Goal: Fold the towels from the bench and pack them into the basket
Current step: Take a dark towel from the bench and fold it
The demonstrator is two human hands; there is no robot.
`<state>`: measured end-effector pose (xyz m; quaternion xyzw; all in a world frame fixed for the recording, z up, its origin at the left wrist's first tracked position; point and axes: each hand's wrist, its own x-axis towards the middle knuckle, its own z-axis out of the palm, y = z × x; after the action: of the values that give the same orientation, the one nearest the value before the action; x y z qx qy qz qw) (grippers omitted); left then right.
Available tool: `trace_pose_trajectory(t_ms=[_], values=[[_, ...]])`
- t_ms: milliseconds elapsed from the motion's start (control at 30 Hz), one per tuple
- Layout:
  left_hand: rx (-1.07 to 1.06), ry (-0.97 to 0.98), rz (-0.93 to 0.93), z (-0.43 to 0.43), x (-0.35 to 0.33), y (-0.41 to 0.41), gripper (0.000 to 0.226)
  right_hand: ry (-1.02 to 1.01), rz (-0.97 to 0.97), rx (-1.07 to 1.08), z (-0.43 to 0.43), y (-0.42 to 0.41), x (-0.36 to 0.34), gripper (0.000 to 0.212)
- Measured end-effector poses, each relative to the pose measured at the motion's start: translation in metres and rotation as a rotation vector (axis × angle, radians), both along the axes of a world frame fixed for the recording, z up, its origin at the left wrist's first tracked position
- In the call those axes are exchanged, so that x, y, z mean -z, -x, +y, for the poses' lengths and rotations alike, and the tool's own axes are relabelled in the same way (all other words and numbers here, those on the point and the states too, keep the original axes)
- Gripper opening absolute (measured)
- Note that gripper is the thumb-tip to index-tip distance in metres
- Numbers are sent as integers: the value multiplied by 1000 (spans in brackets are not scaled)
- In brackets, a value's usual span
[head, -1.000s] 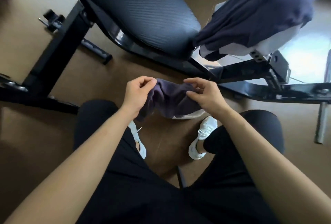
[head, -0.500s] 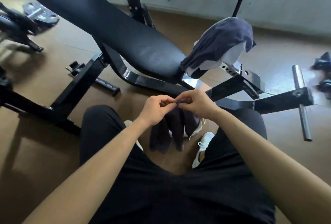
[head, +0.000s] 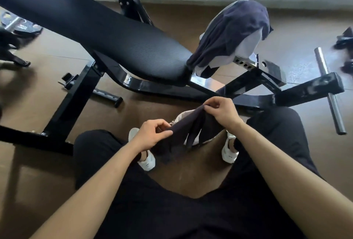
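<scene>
Bench pad (head: 114, 34) cut off top left, dark gear (head: 343, 42) blurred at right edge

The tabletop (head: 107, 34) is the black, ribbed pad of a gym bench, running on a slant from the upper left down toward the middle. Its long surface carries nothing. Just past its lower right end, a heap of towels (head: 235, 28) is draped over the bench's raised part, dark blue cloth on top and white beneath. The pad sits on a black steel frame (head: 74, 105), whose feet stand on the brown floor (head: 38, 172). Also on the floor are a short black rod (head: 107, 95) beside the frame, a weight plate (head: 19, 26) at the far left, blurred dumbbells (head: 345, 42) at the far right, and the person's white shoes (head: 147, 160).
</scene>
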<state>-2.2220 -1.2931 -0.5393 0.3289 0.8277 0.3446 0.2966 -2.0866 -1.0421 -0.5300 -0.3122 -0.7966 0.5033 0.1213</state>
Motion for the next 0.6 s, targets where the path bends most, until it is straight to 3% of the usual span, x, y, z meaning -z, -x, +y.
trace_pose_trajectory(t_ms=[133,233,467,600], values=[[-40,75,52,7,17,13,3,34,9,117,14,7,19,12],[-161,0,44,23,25,22,6,52,-11,93,14,12,29,17],[-313,-212,-264,59,28,3,13,351,-7,-71,-5,-10,29,56],[-295,-290,-402,66,29,-11,26,372,35,-146,-20,-3,24,54]])
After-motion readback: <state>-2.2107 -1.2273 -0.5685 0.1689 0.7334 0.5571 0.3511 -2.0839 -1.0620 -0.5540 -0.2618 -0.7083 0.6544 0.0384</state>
